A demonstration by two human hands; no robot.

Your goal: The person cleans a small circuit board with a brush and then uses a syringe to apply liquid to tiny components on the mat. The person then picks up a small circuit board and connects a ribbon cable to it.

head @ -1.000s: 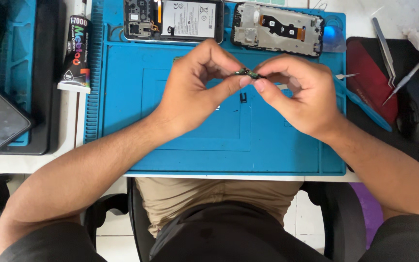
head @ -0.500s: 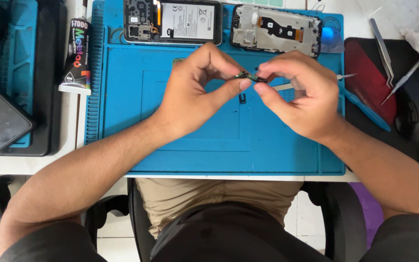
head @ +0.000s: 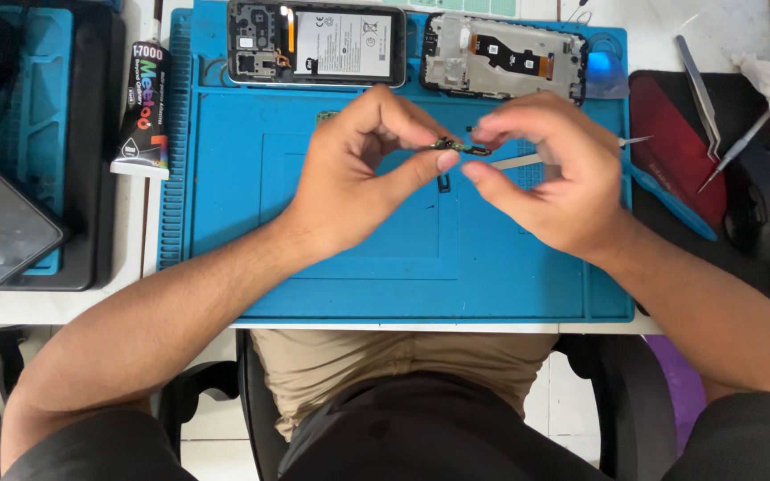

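Head view is showing both hands meeting above the middle of the blue repair mat [head: 314,267]; the left hand [head: 358,178] is pinching one end of a small dark phone component [head: 456,147] between thumb and forefinger, and the right hand [head: 545,178] is pinching the other end in a narrow grip, its remaining fingers curling over; the part is hanging in the air just above the mat, and it is too small to tell exactly what kind of piece it is. At the far edge of the mat an opened phone [head: 315,43] with its battery exposed is lying beside a bare phone frame [head: 505,55]; left of the mat a black glue tube [head: 143,111] is resting; right of the mat a pair of tweezers [head: 699,93] is lying on a dark pad.

Judging by the grip, the person is working at the tiny part between the fingertips, perhaps separating or straightening it; any further handling is calling for light, even pressure, since so thin a piece could bend or slip down onto the mat.
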